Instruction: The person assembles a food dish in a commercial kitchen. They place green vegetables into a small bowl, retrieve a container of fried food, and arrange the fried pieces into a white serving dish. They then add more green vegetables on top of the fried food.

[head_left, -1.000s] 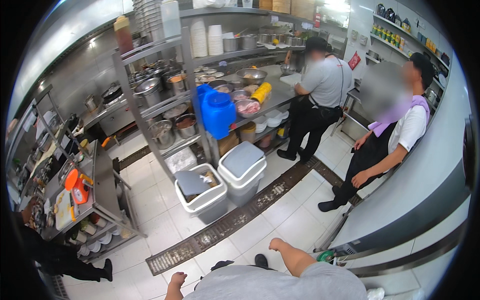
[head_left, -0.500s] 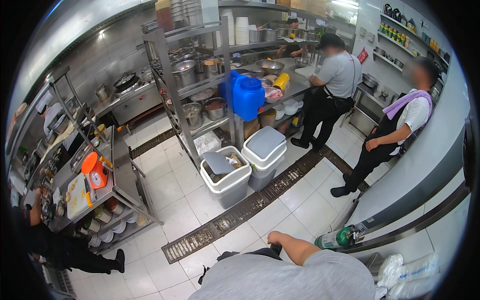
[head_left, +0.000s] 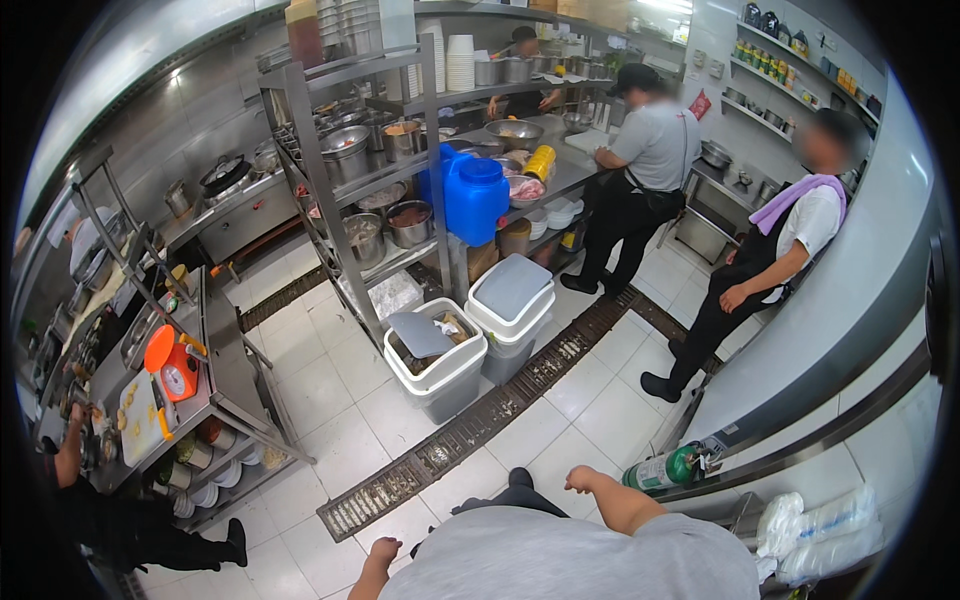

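Note:
My right hand (head_left: 579, 480) hangs in front of my body at lower centre, its fingers curled, with nothing visible in it. Nearest to it is a green gas cylinder (head_left: 664, 468) lying by the wall, apart from the hand. My left hand (head_left: 385, 548) hangs at the lower left of my grey shirt. Its fingers are loosely curled too, and it holds nothing that I can see. Beyond that hand runs a brown floor drain grate (head_left: 452, 449). One of my dark shoes (head_left: 519, 478) shows between my hands.
Two bins stand ahead: one with its grey lid tilted (head_left: 420, 334), another with its lid on (head_left: 507, 288). Behind them are a blue jug (head_left: 475, 198) and a steel rack (head_left: 350, 194). Co-workers stand left and right. An orange scale (head_left: 178, 377) sits on the left table.
My left hand has come into view. My right arm has swung right, and my shoe now shows ahead of me. Bins, rack and co-workers sit slightly farther left in the picture.

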